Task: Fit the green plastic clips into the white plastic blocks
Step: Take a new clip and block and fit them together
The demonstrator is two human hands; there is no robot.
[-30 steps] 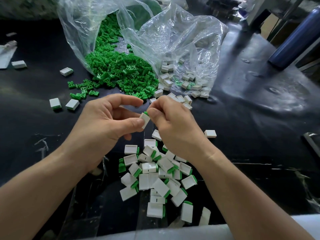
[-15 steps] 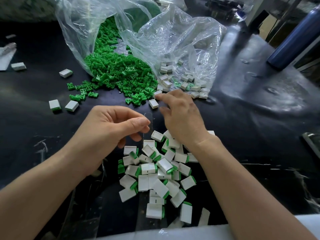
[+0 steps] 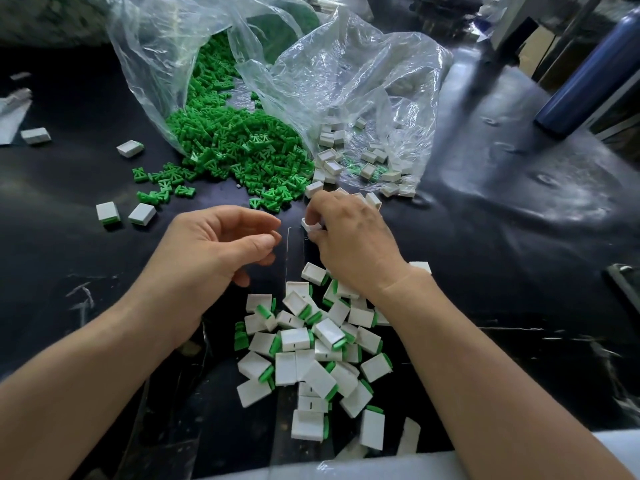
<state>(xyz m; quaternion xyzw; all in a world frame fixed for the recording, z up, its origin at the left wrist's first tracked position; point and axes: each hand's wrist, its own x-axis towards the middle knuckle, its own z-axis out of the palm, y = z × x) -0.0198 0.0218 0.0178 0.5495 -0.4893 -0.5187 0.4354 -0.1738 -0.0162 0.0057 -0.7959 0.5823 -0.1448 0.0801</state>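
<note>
The right hand (image 3: pixel 349 237) has its grip pinched on a white block (image 3: pixel 309 226), low over the black desk (image 3: pixel 485 271). The left hand (image 3: pixel 214 251) hovers beside it, grip loosely apart and holding nothing. Beyond, green clips (image 3: pixel 235 143) spill from a clear bag (image 3: pixel 156 46) — clipped blocks (image 3: pixel 311 341) lie heaped between the wrists.

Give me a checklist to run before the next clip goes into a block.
1. White block in the right hand: ok, pinched at the fingertips.
2. Green clip in the left hand: not ok, no clip shows between its curled fingers.
3. Loose green clips at hand: ok, the pile spills from the plastic bag just beyond both hands.
4. Block's opening turned toward the left hand: cannot tell, fingers cover it.
5. Finished blocks apart from the loose clips: ok, heaped nearer the person.
</note>
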